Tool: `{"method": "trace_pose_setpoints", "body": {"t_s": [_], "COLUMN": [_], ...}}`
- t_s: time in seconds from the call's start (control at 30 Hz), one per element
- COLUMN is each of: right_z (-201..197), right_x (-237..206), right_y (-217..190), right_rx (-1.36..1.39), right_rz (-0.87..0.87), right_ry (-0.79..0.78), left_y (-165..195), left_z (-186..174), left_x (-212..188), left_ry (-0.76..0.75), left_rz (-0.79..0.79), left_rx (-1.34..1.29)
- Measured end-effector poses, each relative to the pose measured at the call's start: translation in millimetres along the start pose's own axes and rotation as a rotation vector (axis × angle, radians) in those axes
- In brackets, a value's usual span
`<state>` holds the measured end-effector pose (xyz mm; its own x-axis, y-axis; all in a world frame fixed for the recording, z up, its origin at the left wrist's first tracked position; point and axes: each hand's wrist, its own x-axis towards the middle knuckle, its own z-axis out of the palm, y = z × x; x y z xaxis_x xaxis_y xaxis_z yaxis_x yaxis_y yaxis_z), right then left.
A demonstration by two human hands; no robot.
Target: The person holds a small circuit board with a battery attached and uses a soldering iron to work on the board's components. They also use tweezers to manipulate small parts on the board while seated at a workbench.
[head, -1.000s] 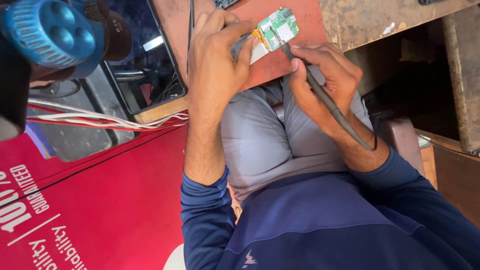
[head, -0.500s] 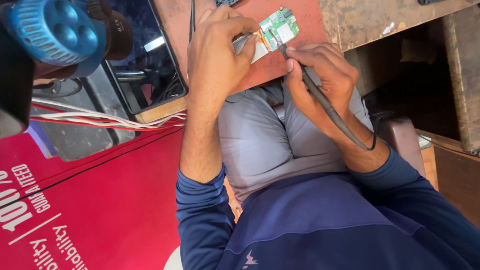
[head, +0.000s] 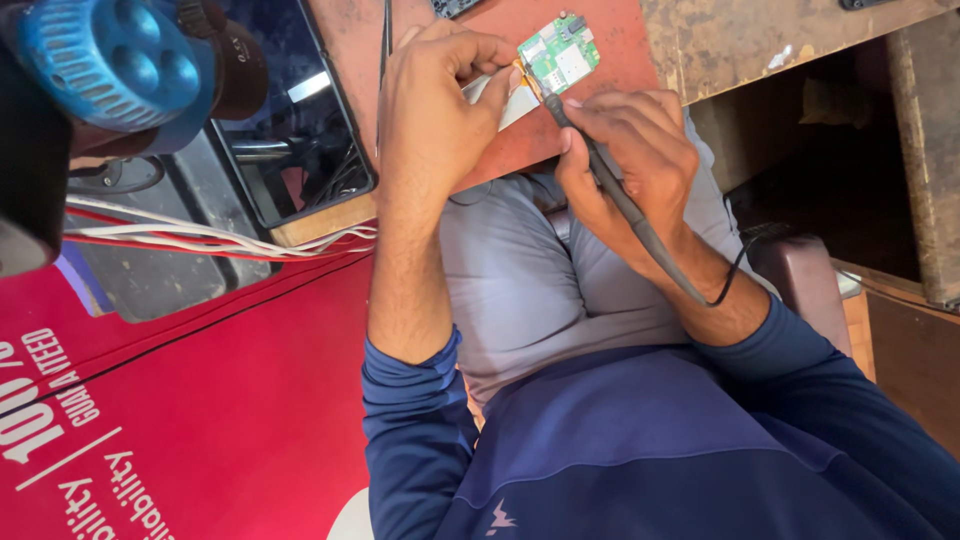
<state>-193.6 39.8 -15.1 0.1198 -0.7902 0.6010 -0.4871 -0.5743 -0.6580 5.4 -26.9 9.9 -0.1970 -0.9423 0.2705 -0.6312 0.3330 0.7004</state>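
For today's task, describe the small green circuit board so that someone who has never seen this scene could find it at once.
Start at the reddish mat on the worn wooden bench at the top. Two hands meet over it: the left hand and the right hand, which holds a dark soldering iron. At the iron's tip sits the circuit board, the only green thing there.

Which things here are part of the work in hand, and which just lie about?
In use: green circuit board, pinched by left hand; dark corded soldering iron, held by right hand.
Lying about: dark screen panel; red and white wires; blue ribbed knob.
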Motion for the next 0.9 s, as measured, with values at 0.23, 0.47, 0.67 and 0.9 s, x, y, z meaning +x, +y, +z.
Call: {"method": "trace_pose_setpoints", "body": {"t_s": [0.23, 0.47, 0.67, 0.9], "right_z": [2.9, 2.9, 3.4, 1.9], "right_x": [0.3, 0.8, 2.2, 4.2], "right_y": [0.6, -1.5, -4.3, -9.0], "right_rx": [-0.030, -0.057, -0.080, -0.095], "right_rz": [-0.028, -0.059, -0.059, -0.038], "right_ry": [0.011, -0.003, -0.008, -0.030], "left_y": [2.8, 1.9, -0.5, -1.2], "left_z": [0.4, 0.2, 1.7, 1.6], "left_x": [-0.8, 0.1, 0.7, 0.8], "left_ry": [0.009, 0.002, -0.005, -0.018], "left_rz": [0.000, 0.010, 0.005, -0.007], "left_rx": [0.008, 0.016, 0.012, -0.005]}}
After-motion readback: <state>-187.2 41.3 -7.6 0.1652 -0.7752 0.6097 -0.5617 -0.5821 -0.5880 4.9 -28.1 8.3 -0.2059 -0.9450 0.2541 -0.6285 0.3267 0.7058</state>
